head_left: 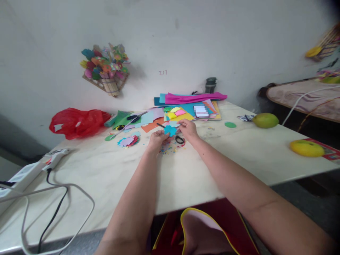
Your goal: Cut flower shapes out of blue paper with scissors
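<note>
Okay, your left hand (156, 139) has thumb and fingers clamped on the blue scalloped cutout (170, 131), lifted over the table (127, 173) between your hands. Pinching near the edge likely leaves most of its outline visible to you. Your right hand (189, 129) is on the other side, fingertips drawn together at the pale blue piece (174, 124) behind it; can't tell if they actually grip.

Black scissor loop (180, 140) sits just below your right hand, presumably for quick reach; blades not readable. Paper scraps (168, 149) lie in one patch underneath, which probably keeps the mess contained. Stack of scalloped cutouts (128, 141) is left of your left hand, overlapping, seemingly to group like shapes. Coloured sheets (152, 124) lie beyond, likely to stay off your forearms' path.
</note>
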Available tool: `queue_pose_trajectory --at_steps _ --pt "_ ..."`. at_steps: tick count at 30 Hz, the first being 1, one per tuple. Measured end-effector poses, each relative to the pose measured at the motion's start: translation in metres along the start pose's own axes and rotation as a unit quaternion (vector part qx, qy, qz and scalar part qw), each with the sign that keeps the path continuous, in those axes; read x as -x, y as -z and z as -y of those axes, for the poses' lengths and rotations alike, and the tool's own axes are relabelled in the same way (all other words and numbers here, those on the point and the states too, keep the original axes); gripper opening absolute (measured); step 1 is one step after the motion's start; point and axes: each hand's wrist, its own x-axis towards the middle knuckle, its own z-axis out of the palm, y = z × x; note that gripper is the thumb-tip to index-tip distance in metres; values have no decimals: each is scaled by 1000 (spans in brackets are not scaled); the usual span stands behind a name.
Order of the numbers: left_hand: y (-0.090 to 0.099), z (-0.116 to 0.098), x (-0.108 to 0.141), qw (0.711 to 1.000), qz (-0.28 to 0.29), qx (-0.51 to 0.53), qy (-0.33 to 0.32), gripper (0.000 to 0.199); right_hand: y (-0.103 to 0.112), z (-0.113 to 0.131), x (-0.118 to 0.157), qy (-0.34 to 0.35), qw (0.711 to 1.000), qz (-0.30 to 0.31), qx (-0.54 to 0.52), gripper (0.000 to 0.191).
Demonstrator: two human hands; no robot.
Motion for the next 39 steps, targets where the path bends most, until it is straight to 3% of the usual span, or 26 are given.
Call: queue_pose_trajectory --at_steps 5,12,16,21,26,39 --pt "-1 -4 2 1000 4 14 0 37 9 -10 -12 -27 998 -54 -7 21" --pt "-3 -6 3 999 5 31 10 34 18 -15 -19 -61 993 -66 -74 17" --pt "-2 -5 2 999 10 38 7 34 19 -26 -26 -50 995 -80 -26 11" --pt "0 -3 1 998 8 60 -8 33 17 -40 -34 -87 994 -69 0 24" --pt "1 -2 -1 998 11 66 -7 34 16 -34 -31 -101 993 -59 8 39" --pt "7 3 -9 995 -2 92 -36 33 16 -11 -14 -152 987 24 -42 22"
